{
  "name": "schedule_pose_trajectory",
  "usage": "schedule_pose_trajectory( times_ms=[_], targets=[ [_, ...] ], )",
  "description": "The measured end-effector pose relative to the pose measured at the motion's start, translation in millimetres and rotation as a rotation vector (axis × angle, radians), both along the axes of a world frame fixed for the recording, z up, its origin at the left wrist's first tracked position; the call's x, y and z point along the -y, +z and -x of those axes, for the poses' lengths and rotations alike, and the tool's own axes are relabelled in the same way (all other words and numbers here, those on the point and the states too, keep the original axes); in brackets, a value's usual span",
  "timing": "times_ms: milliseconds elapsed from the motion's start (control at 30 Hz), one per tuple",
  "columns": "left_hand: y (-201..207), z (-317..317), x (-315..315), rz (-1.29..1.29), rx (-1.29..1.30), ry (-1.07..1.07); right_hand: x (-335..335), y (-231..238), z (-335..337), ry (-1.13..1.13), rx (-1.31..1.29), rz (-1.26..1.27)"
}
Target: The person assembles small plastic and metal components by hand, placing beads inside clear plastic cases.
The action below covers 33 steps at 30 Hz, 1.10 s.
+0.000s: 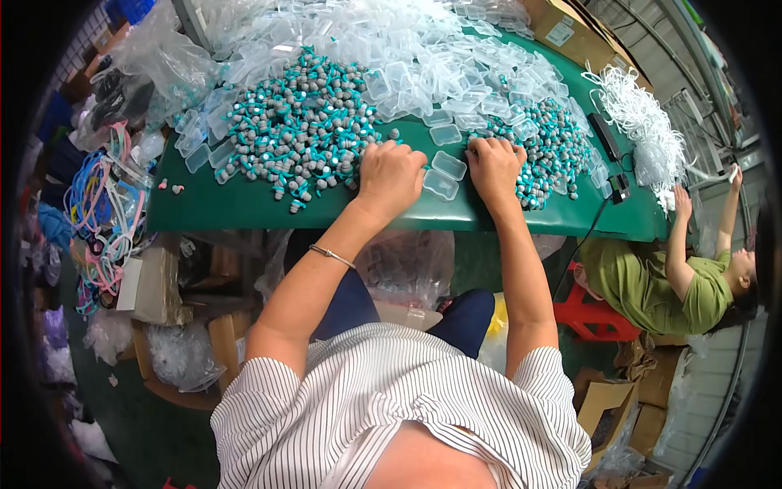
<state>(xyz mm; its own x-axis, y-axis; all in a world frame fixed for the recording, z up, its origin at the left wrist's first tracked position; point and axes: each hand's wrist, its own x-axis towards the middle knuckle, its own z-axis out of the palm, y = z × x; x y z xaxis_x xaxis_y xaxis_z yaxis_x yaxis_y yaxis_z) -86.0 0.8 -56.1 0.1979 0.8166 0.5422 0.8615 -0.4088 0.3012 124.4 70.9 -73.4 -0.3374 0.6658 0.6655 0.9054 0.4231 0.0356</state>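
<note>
My left hand is at the right edge of a large heap of small grey-and-teal earplugs. Its fingers are curled down and closed, and they hide whatever they hold. My right hand is closed in the same way by the left edge of a second earplug heap; its fingertips are hidden too. Between the hands, two clear plastic boxes, one farther and one nearer, lie on the green table. Another clear box lies just beyond them.
Many clear boxes are piled across the back. White cords and a black device lie at the right, where a person in green works. Coloured bands hang at the left. Cardboard boxes stand below.
</note>
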Motion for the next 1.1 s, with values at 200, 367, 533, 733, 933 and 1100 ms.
schedule_pose_trajectory(
  times_ms=[200,367,533,733,933,1100],
  targets=[
    [5,-14,-1,0.137,0.145,-0.165,9,13,-3,0.015,-0.118,0.021],
    [-8,-10,-1,0.156,0.121,-0.209,72,36,22,0.238,-0.208,0.186],
    [-6,-16,6,0.232,0.235,-0.181,82,22,25,0.178,-0.092,0.224],
    [1,-13,12,0.283,0.142,-0.239,65,21,15,0.119,-0.214,0.207],
    [-8,-14,9,0.289,0.135,-0.239,43,10,13,0.044,-0.049,0.222],
    [-8,-14,10,0.285,0.151,-0.226,31,13,9,0.151,-0.125,0.381]
  ],
)
